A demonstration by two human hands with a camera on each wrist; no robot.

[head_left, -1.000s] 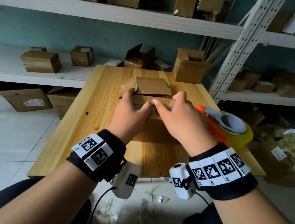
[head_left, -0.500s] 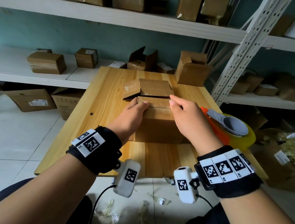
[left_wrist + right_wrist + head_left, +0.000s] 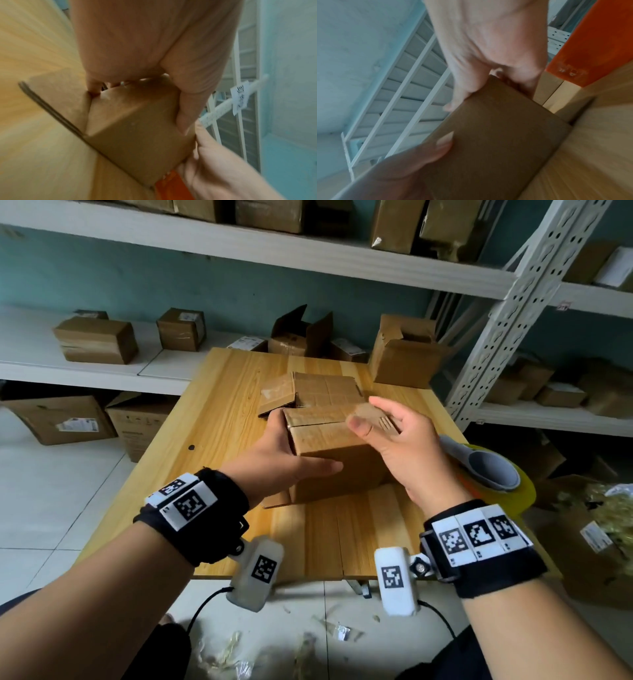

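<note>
The brown cardboard box [image 3: 329, 460] is being held at the middle of the pale wooden bench [image 3: 222, 412], both hands clasping it. The left hand [image 3: 284, 463] is wrapping its left side, the right hand [image 3: 407, 450] its right. An orange tape dispenser [image 3: 486, 474] is lying just right of the box, and flattened cardboard [image 3: 318, 392] just behind it.

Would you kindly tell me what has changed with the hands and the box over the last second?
Both hands left the top flaps they were pressing shut. The left hand slid out to the left side of the cardboard box, thumb across its front. The right hand moved to its right edge. Both now grip it. The tape dispenser and flattened cardboard stayed put.
</note>
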